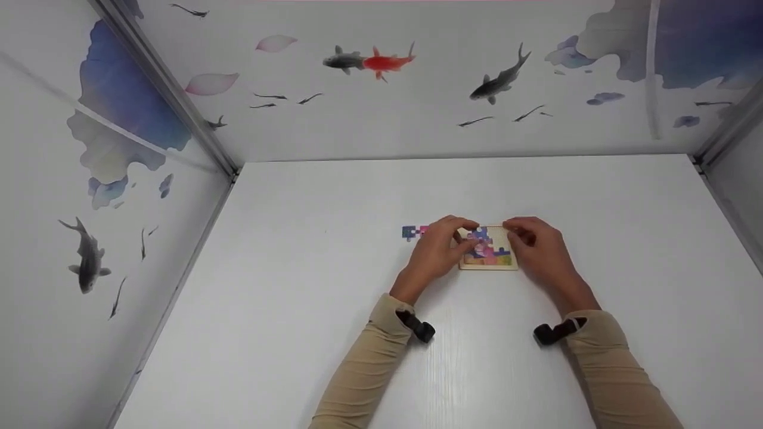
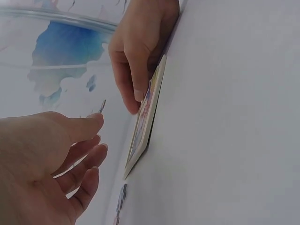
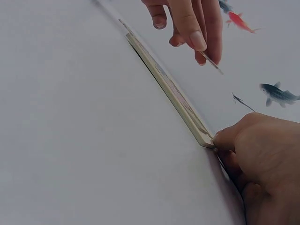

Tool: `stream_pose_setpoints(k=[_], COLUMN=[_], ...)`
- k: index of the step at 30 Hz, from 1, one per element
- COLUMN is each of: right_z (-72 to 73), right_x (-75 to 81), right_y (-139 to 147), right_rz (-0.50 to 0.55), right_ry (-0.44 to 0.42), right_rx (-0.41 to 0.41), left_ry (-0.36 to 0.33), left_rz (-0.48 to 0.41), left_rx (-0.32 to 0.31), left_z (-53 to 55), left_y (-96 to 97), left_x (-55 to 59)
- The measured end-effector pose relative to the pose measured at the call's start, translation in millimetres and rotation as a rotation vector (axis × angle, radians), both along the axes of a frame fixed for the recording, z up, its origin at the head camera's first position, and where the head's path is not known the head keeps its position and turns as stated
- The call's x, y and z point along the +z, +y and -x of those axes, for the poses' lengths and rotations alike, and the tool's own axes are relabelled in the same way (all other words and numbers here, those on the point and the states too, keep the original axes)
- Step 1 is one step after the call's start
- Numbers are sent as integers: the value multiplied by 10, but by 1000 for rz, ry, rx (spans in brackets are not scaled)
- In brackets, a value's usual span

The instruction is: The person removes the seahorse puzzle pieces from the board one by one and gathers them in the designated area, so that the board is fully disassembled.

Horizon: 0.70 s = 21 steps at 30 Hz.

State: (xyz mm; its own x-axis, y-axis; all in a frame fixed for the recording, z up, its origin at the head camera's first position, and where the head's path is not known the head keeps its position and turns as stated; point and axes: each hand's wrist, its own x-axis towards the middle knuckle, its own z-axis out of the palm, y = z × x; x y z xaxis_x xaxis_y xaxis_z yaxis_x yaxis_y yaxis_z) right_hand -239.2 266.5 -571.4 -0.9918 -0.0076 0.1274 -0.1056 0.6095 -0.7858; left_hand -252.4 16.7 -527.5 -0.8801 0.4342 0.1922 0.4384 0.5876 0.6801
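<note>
A small square puzzle tray [image 1: 489,267] with a pale wooden rim lies on the table, its colourful pieces [image 1: 490,253] filling part of it. My left hand [image 1: 437,247] is over the tray's left side and pinches a thin puzzle piece [image 2: 103,107] between thumb and fingers. That piece [image 3: 213,64] appears nearly edge-on above the tray in the right wrist view; its picture cannot be made out. At the tray's right side, my right hand [image 1: 541,249] grips the rim with thumb and bent fingers. Loose joined pieces [image 1: 409,232] lie left of the tray, partly hidden by my left hand.
The white tabletop [image 1: 298,298] runs around the tray. Upright panels with painted fish [image 1: 498,80] stand at the back and left. Both sleeves carry a black wrist strap [image 1: 417,326] with a small camera.
</note>
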Motion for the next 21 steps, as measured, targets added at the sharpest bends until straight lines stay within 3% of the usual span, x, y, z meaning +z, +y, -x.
stream_pose_setpoints(k=[12, 21], right_z=[-27, -14], right_x=[40, 50], right_y=[-24, -20], right_rz=[25, 26], right_ry=[-1, -40], right_rx=[-11, -23], left_ry=[-61, -94], left_rz=[14, 67], left_rx=[16, 63], left_z=[-40, -53], left_y=[-431, -556], left_x=[-49, -97])
